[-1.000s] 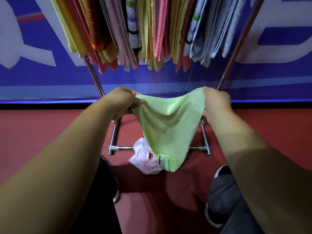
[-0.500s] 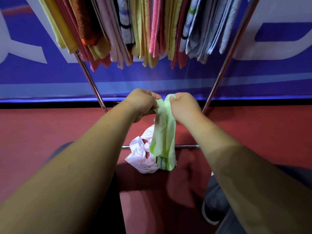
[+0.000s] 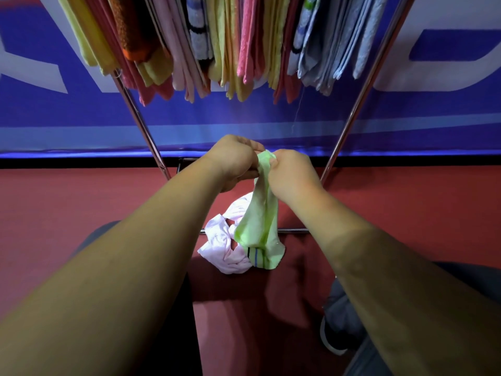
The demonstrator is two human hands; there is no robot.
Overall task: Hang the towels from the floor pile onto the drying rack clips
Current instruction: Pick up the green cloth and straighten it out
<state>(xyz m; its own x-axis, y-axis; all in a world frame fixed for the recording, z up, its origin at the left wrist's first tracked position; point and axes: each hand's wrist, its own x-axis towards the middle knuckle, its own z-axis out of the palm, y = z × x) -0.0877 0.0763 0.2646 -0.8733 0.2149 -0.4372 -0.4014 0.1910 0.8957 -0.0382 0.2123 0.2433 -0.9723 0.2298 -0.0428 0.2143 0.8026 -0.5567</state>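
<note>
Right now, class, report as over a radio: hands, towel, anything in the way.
Left hand, right hand: both pinching green towel at top. Towel hangs folded, unclipped. Pink towel on floor below; rack ahead unobstructed.

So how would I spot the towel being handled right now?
Look under the drying rack full of hanging towels, above the red floor. There the left hand and right hand pinch the top of a pale green towel. Unlike the crumpled pink towel behind it, it hangs in a narrow strip with dark stripes near its bottom.
</note>
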